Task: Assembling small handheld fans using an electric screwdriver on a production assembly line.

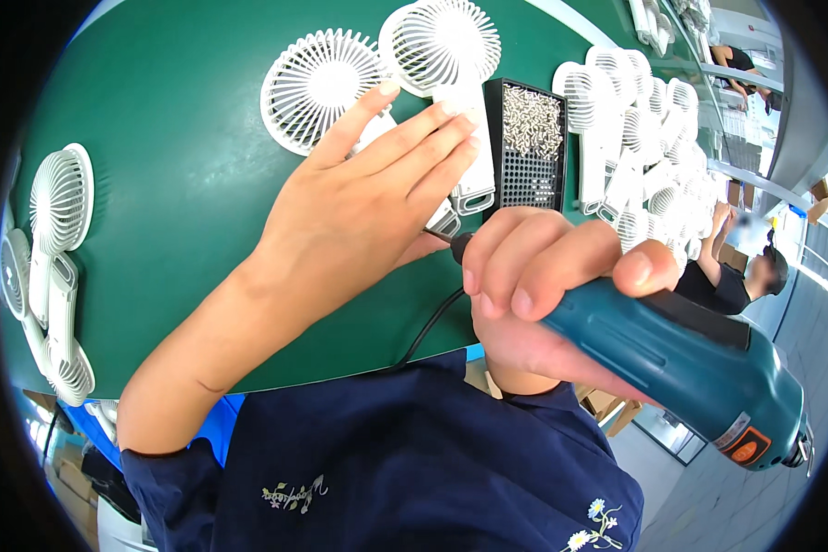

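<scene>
My right hand (543, 285) is wrapped round a teal electric screwdriver (653, 345) with a black grip patch. Its thin bit points left, to the lower end of a white handheld fan (327, 83). Over that fan's handle lies my left hand (359, 198), fingers stretched across it and thumb on the near side; most of the handle is hidden beneath. A second white fan (446, 41) lies close alongside on the right, its handle partly under my left fingertips. Just right of it stands a black tray (529, 189) of small silvery screws, with a perforated lower part.
The green table (175, 175) carries a pile of white fans (639, 138) on the right and several more fans (60, 207) at its left edge. A black cable (430, 324) runs near my body. Another person (741, 276) is at the far right.
</scene>
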Demonstrator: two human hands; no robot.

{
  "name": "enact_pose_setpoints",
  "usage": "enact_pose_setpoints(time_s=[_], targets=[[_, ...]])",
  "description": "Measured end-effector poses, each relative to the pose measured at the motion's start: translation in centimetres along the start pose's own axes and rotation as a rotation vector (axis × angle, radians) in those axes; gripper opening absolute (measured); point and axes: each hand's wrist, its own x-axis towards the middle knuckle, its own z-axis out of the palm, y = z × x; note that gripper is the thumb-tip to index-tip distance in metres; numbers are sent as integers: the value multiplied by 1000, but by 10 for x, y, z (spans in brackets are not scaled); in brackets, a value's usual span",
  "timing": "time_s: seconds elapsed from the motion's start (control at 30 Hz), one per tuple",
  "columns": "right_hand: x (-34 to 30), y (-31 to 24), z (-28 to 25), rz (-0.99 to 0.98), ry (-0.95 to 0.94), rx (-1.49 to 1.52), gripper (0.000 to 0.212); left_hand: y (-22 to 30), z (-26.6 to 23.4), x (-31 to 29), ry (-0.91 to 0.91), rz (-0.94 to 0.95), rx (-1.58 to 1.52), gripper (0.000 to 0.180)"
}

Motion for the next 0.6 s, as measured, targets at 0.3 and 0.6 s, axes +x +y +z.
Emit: enact_pose_setpoints(time_s=[0.3,0.6], targets=[[3,-21,-2,-191,405,72,74,-3,-12,5,-112,31,3,69],[-30,-34,-46,-203,806,52,73,27,17,17,-52,-65,218,66]])
